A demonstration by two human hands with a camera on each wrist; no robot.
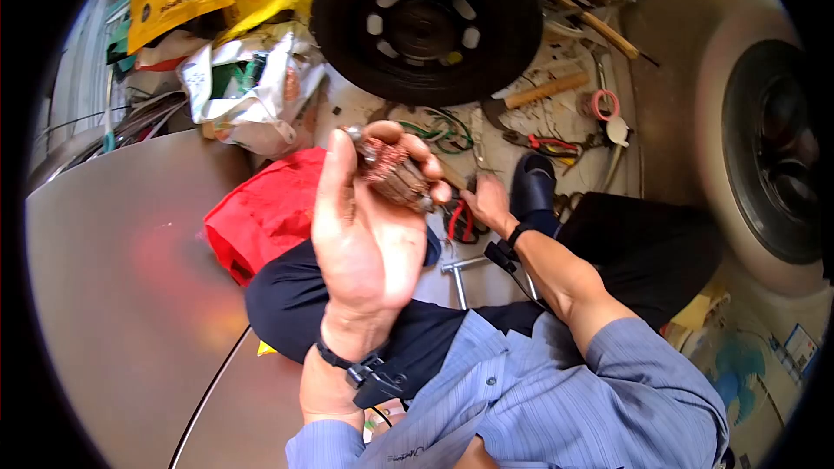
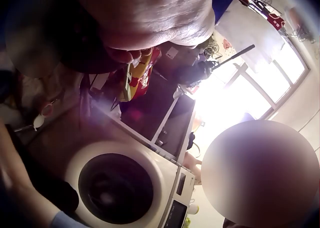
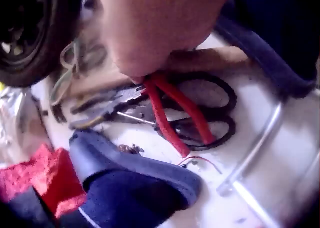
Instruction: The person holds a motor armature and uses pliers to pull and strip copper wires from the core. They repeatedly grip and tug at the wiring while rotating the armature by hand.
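At centre, the left hand (image 1: 369, 247) curls snugly round a core (image 1: 401, 182), copper windings on it; the right hand (image 1: 491, 206), grip unclear, nears red-handled pliers (image 3: 161, 119).

Beneath the right hand (image 3: 160, 28), red-handled pliers (image 3: 159, 115) lie across black-handled scissors (image 3: 233, 96) near a blue shoe (image 3: 137, 167).

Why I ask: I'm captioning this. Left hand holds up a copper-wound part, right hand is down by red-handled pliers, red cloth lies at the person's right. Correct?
No: the head view shows the red cloth at the person's left. Otherwise yes: the left hand holds up the copper-wound part, and the right hand is down by the red-handled pliers.
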